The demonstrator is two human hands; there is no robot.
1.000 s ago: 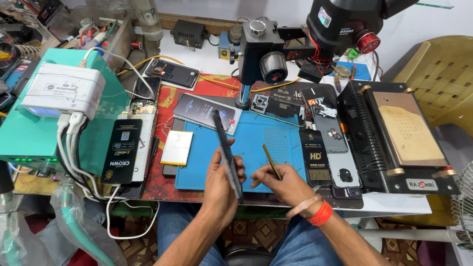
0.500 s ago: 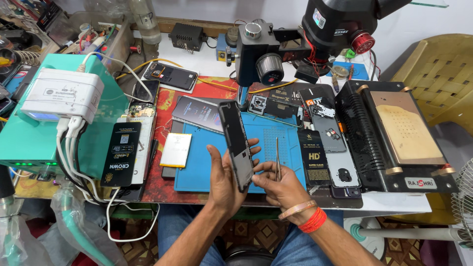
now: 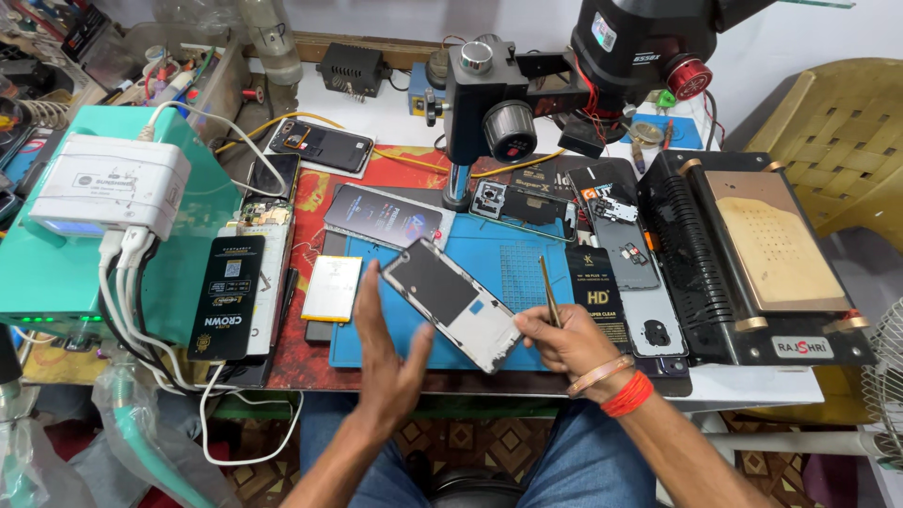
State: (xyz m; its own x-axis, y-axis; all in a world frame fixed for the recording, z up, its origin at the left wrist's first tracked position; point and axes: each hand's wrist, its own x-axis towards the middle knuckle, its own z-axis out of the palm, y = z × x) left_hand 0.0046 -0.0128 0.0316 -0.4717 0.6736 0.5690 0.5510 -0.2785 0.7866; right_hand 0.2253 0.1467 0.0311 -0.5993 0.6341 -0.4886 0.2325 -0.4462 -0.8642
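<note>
Two hands work over the blue mat (image 3: 527, 273), which I take as the landmark. The right hand (image 3: 564, 341), at the front right corner of the mat, is closed on brass tweezers (image 3: 548, 290) and also pinches the lower corner of the phone frame (image 3: 451, 303). The tweezers stand nearly upright, tips pointing away from the person. The frame is above the front middle of the mat, face up, showing a dark panel and grey metal. Its long axis runs diagonally, from the far left end down to the near right end at the right hand. The left hand (image 3: 388, 362) is open, fingers spread, just left of the frame; whether it touches the frame I cannot tell. Left of the mat lies a pale battery (image 3: 331, 288). Behind the mat stands a microscope (image 3: 527, 94). Right of the mat sits a black machine (image 3: 752, 263) with a brass-coloured plate on top.
</note>
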